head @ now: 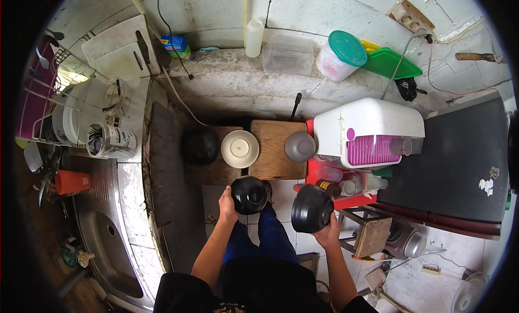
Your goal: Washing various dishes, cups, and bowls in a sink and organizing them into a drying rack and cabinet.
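My left hand (228, 205) grips a black glossy bowl (249, 195) by its side, with the foot ring showing. A larger, ridged black bowl (311, 208) is in my right hand (327, 232), tilted, its foot towards the right. Beyond my hands stand two low wooden stools or tables (275, 130). A cream bowl (240, 149) lies upside down across the left one's right edge. On the right one's right edge rests a grey bowl (299, 146), also upside down. A dark rounded thing (199, 146), probably another black bowl, sits on the left one in shadow.
Left are a steel sink (109, 248), an orange cup (73, 182) and a dish rack with plates (77, 114). Right stand a white and purple dish cabinet (369, 130), a red tray (357, 201) with cups, a dark fridge (458, 159) and a wooden stool (372, 236). A ledge (227, 65) holds containers.
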`<state>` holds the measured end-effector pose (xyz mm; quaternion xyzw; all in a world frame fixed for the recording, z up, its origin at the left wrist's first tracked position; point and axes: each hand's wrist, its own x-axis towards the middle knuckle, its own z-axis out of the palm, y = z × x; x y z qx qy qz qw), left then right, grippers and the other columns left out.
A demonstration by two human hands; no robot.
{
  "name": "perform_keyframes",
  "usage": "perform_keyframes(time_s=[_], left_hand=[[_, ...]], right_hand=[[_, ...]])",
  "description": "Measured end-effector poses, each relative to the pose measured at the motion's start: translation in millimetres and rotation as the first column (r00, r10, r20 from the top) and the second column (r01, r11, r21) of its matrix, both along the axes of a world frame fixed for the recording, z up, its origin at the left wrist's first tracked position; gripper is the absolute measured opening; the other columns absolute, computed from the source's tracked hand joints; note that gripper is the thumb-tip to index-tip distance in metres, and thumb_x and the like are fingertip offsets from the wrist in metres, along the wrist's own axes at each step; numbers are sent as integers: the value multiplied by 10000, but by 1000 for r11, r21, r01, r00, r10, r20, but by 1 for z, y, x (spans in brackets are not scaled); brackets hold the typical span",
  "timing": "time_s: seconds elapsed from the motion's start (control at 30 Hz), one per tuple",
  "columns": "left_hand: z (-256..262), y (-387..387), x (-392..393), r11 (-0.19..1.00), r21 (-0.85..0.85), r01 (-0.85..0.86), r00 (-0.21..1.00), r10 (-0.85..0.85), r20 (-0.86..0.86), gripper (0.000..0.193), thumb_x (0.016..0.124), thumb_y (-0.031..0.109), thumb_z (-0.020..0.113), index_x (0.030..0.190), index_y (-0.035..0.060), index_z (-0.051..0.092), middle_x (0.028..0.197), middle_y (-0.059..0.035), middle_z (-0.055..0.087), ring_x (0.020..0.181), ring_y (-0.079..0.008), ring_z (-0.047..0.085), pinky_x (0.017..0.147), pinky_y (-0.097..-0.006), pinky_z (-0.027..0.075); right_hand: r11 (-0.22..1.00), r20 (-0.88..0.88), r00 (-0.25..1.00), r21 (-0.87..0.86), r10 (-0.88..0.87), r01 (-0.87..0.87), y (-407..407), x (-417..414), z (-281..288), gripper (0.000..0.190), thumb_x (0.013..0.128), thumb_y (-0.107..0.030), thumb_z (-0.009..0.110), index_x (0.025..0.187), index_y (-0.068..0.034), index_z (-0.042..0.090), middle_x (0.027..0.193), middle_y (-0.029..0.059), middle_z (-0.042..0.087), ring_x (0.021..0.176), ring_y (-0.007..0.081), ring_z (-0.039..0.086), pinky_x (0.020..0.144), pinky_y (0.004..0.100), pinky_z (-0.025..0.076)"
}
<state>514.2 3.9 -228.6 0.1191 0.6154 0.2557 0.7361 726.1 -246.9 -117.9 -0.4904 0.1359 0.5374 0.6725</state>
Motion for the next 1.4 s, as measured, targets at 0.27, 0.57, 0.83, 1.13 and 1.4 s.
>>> perform_keyframes(time_s=[0.27, 0.57, 0.83, 1.13, 1.4], left_hand=[[-25, -42, -37, 1000, -8, -25, 987, 23, -160, 428, 978, 308, 484, 1167, -64, 578, 1065, -122, 639, 952, -196, 616, 852, -322, 487], [-2, -52, -114, 954, 27, -299, 916, 295, -273, 386, 981, 309, 455, 1156, -23, 545, 1038, -138, 625, 910, -251, 655, 853, -397, 521], [-5, -68, -118, 953, -12, -304, 921, 291, -258, 418, 972, 329, 468, 1175, -30, 533, 1071, -138, 615, 924, -254, 648, 868, -401, 517], [1, -69, -128, 948, -48, -313, 935, 299, -188, 440, 975, 348, 453, 1204, -25, 505, 1120, -151, 598, 954, -274, 641, 867, -417, 523], [-4, -45, -108, 958, -38, -286, 955, 281, -89, 429, 994, 343, 410, 1191, -23, 513, 1085, -140, 622, 985, -274, 640, 891, -423, 517]], right_hand=[[821, 465, 693, -450, 551, -351, 182, 97, -58, 730, 763, -543, 686, 1237, -10, 530, 1101, 112, 638, 964, 218, 635, 769, 341, 516], [605, 544, 273, -652, 793, -457, 266, 99, -145, 772, 731, -568, 696, 1189, 40, 566, 1042, 205, 653, 966, 256, 650, 770, 352, 525], [739, 511, 534, -493, 673, -460, 293, 38, -198, 782, 711, -576, 705, 1162, 51, 582, 1059, 222, 661, 1031, 318, 635, 892, 363, 478], [649, 561, 330, -616, 759, -446, 325, 10, -218, 858, 828, -537, 594, 1338, 119, 381, 1208, 366, 528, 1178, 424, 527, 1009, 407, 417], [709, 603, 374, -619, 704, -337, 305, 21, -184, 753, 844, -466, 635, 1338, 59, 417, 1187, 322, 565, 1086, 406, 591, 921, 406, 477]])
